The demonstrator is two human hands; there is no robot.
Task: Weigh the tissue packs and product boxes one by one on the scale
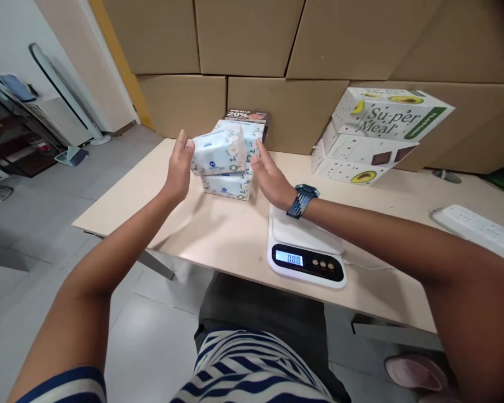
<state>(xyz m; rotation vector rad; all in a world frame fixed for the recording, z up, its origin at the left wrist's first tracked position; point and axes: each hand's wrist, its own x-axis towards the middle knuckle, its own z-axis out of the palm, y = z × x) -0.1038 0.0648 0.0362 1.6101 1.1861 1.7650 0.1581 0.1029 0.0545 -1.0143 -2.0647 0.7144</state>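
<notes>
Sitting nearest, the scale (306,240) reads 0.00; beyond its far-left corner, the right grip (275,182) is loose, unclenched; the left grip (178,170) meets the upper tissue packet (218,152), how firmly I can't tell. Gentle, even palm pressure should suit it! Long axis left-to-right, printed side toward us, slightly skewed.

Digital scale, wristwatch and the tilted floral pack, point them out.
Digital scale (309,264), head view, on the control panel.
Wristwatch (301,204), head view, on the band.
Tilted floral pack (219,152), head view, on its front face.
</notes>
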